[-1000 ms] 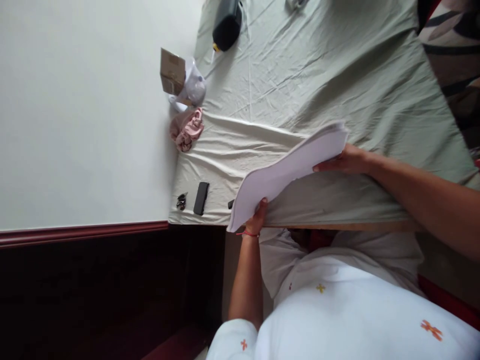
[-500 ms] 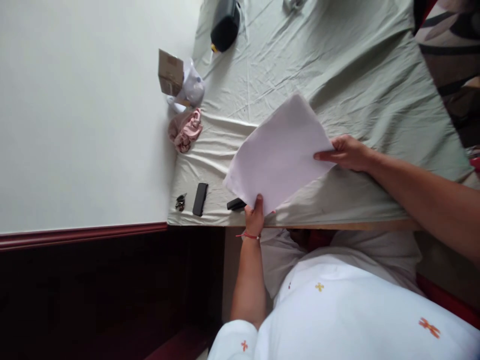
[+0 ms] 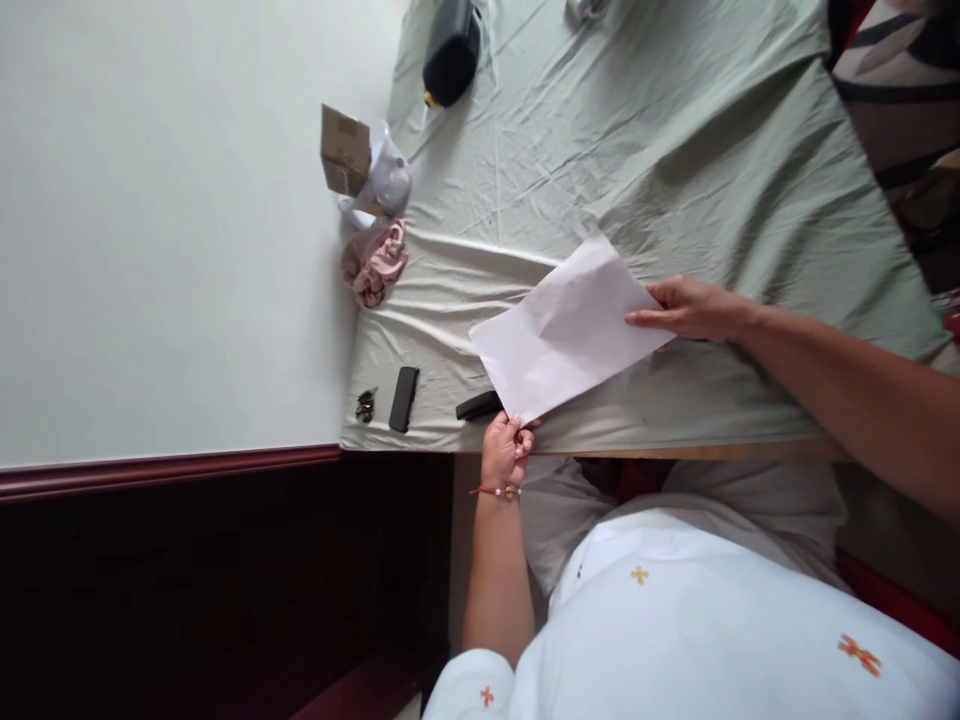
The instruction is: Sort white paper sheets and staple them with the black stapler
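Desk [image 3: 720, 454] spread with wrinkled pale-green cloth [image 3: 690, 130]. Far left: dark rounded case [image 3: 450, 55], yellow bit at its near end. Along left edge, coming nearer: cardboard box [image 3: 345, 150], whitish plastic bag [image 3: 390, 180] just right of it, crumpled pink fabric [image 3: 379, 265]. Near left corner: small bunch of keys [image 3: 365, 405], flat black oblong [image 3: 403, 400] beside. Pale wall [image 3: 172, 230] left.

Wht paper [image 3: 559, 335], rect., sl. creased, held diag.
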The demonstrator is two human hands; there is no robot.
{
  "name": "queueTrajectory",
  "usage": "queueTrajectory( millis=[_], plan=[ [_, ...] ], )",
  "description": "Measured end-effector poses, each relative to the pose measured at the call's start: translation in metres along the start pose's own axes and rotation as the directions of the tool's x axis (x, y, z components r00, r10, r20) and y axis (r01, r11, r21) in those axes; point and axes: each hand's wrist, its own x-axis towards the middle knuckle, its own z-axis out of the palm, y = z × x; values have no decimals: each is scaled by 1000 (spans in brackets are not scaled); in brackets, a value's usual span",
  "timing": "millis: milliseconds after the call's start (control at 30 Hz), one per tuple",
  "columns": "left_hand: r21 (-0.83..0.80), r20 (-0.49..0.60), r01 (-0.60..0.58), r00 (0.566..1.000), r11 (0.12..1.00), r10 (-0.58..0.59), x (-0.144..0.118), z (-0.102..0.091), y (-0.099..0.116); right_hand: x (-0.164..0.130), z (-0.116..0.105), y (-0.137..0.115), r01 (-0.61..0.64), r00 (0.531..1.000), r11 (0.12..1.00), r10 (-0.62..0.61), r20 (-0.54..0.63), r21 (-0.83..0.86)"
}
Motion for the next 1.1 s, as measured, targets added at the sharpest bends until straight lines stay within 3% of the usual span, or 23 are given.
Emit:
queueTrajectory(
  millis=[100,367,800,867,933,1033,1100],
  plan=[
    [-40,-4,44,999,998,-44,1,-1,1,1,2,2,-54,998,997,53,28,61],
    [-211,-98,136,982,968,-159,2,-5,5,-1,17,-6,-82,994,981,94,-57,176],
    [-157,-251,63,963,986,-102,-3,-20,2,-4,38,-9,-16,991,991,33,-133,133],
    [-110,-295,2,955,994,-34,-3,-21,-4,-4,39,-8,-7,990,991,26,-138,137],
    [0,-368,-116,924,993,108,-1,-22,-13,-5,40,-9,-3,990,991,23,-142,136],
    [294,-437,-289,807,911,397,2,-24,-26,-7,40,-14,-8,990,991,27,-142,132],
    [521,-372,-344,732,781,571,3,-26,-33,-8,40,-16,-6,990,992,24,-141,123]
  ],
)
